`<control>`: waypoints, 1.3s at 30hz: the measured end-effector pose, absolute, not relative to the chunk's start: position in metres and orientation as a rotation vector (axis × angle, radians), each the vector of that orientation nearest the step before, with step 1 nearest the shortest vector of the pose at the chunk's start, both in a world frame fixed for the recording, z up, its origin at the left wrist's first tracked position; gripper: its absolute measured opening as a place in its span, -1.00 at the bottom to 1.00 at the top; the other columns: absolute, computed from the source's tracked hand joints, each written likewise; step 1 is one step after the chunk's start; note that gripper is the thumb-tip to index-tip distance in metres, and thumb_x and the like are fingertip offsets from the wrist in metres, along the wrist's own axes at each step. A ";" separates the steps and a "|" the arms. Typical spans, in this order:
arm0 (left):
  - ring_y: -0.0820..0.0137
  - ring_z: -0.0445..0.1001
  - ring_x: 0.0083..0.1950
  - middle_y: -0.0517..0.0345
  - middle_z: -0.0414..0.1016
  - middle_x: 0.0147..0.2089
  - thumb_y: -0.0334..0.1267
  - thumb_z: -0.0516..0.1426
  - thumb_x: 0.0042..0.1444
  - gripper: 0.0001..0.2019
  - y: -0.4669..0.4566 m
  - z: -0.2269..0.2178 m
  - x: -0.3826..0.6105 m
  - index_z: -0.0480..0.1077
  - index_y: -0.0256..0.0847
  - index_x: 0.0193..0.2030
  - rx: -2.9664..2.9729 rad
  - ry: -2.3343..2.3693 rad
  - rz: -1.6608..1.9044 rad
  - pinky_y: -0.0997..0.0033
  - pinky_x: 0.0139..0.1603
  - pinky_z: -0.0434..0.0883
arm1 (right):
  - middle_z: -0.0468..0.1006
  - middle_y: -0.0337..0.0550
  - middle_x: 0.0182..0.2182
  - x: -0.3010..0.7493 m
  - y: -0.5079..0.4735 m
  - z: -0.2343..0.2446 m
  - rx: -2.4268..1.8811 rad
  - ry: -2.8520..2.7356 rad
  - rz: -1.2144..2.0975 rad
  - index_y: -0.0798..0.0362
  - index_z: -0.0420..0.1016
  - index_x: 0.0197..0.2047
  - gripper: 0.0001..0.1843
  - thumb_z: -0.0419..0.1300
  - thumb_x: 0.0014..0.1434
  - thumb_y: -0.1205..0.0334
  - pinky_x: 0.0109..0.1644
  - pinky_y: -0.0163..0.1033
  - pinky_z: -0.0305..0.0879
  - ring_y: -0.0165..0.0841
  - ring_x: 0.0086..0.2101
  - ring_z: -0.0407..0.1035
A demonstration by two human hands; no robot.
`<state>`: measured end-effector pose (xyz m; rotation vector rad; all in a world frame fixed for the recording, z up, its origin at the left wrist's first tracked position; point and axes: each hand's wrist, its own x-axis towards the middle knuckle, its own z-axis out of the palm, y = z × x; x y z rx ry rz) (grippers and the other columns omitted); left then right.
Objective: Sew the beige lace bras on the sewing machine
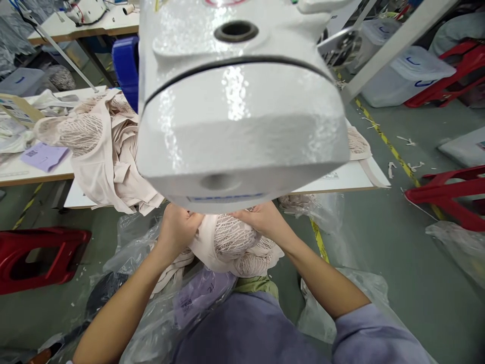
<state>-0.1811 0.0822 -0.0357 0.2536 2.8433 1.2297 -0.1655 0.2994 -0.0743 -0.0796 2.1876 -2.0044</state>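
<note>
A beige lace bra (234, 236) with a rounded lace cup and smooth fabric edging hangs just below the front of a white sewing machine head (242, 126). My left hand (179, 226) grips its left edge, thumb on top. On the other side, my right hand (264, 218) pinches the upper right part of the same piece. The machine head hides some fingertips, the needle area and the bra's far edge. More beige straps and cloth (174, 268) hang below my left hand.
Beige lace pieces (109, 146) are heaped on the table's left side, near a purple paper tag (44, 155). Clear plastic bags (140, 242) surround my lap. Red stools (41, 258) and lidded plastic boxes (407, 76) stand on the floor. Another lace piece (358, 144) lies at right.
</note>
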 end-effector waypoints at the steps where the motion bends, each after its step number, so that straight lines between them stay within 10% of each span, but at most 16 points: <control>1: 0.43 0.11 -0.48 0.26 0.04 -0.66 -0.25 0.10 0.01 -0.69 0.082 -0.036 -0.181 0.06 -0.15 -0.64 0.254 2.853 1.213 0.46 -0.46 0.12 | 0.43 -0.18 -0.36 -0.164 0.299 -0.081 -0.050 2.161 -2.039 -0.02 0.37 -0.11 -0.54 0.40 0.09 -0.10 -0.33 -0.26 0.26 -0.25 -0.29 0.36; 8: 0.47 0.03 -0.46 0.29 0.05 -0.62 -0.23 0.06 0.04 -0.70 0.077 -0.031 -0.187 0.00 -0.16 -0.59 0.401 2.938 1.146 0.47 -0.40 0.10 | 0.43 0.08 0.10 -0.135 0.292 -0.139 -0.298 1.629 -2.102 0.03 0.20 0.30 0.09 0.37 -0.12 -0.45 0.13 -0.04 0.33 -0.08 0.05 0.38; 13: 0.52 -0.15 -0.54 0.35 -0.19 -0.66 -0.22 0.09 0.04 -0.56 0.073 -0.033 -0.186 -0.17 -0.15 -0.61 0.284 2.961 1.063 0.42 -0.50 -0.10 | 0.59 -0.14 -0.30 -0.108 0.310 -0.164 -0.285 1.485 -1.777 0.09 0.59 -0.14 -0.48 0.42 0.03 -0.17 -0.05 -0.16 0.40 -0.22 -0.21 0.47; 17: 0.53 -0.09 -0.57 0.36 -0.12 -0.68 -0.23 0.11 0.07 -0.56 0.073 -0.032 -0.182 -0.12 -0.15 -0.62 0.265 2.918 1.109 0.43 -0.50 -0.06 | 0.48 -0.27 -0.55 -0.089 0.324 -0.177 -0.015 1.389 -1.961 0.12 0.58 -0.38 -0.55 0.40 0.08 -0.16 -0.41 -0.38 0.26 -0.46 -0.53 0.32; 30: 0.29 0.51 -0.13 0.07 0.52 -0.16 -0.23 0.12 0.25 -0.90 0.069 -0.029 -0.149 0.37 -0.17 -0.14 0.578 3.167 1.006 0.36 -0.22 0.44 | 0.57 -0.20 -0.50 -0.059 0.334 -0.126 0.197 1.308 -2.417 0.06 0.61 -0.36 -0.65 0.43 0.03 -0.08 -0.29 -0.29 0.40 -0.35 -0.48 0.44; 36: 0.11 0.34 0.32 -0.24 0.42 0.23 -0.20 0.18 0.23 -0.36 0.088 -0.010 -0.074 0.08 -0.20 0.39 1.589 2.747 1.104 0.07 0.28 0.38 | 0.57 -0.19 -0.47 -0.046 0.318 -0.069 -0.637 1.721 -2.006 0.09 0.61 -0.38 -0.66 0.20 0.28 0.03 -0.31 -0.35 0.29 -0.36 -0.42 0.43; 39: 0.10 0.55 0.03 -0.17 0.58 0.03 -0.08 0.07 0.33 -0.55 0.089 -0.025 -0.048 0.32 -0.23 0.27 1.420 2.415 1.023 0.17 0.06 0.46 | 0.67 -0.18 -0.28 -0.037 0.306 -0.033 -0.881 1.779 -1.611 -0.01 0.67 -0.18 -0.70 0.08 0.35 0.19 -0.13 -0.33 0.33 -0.31 -0.25 0.53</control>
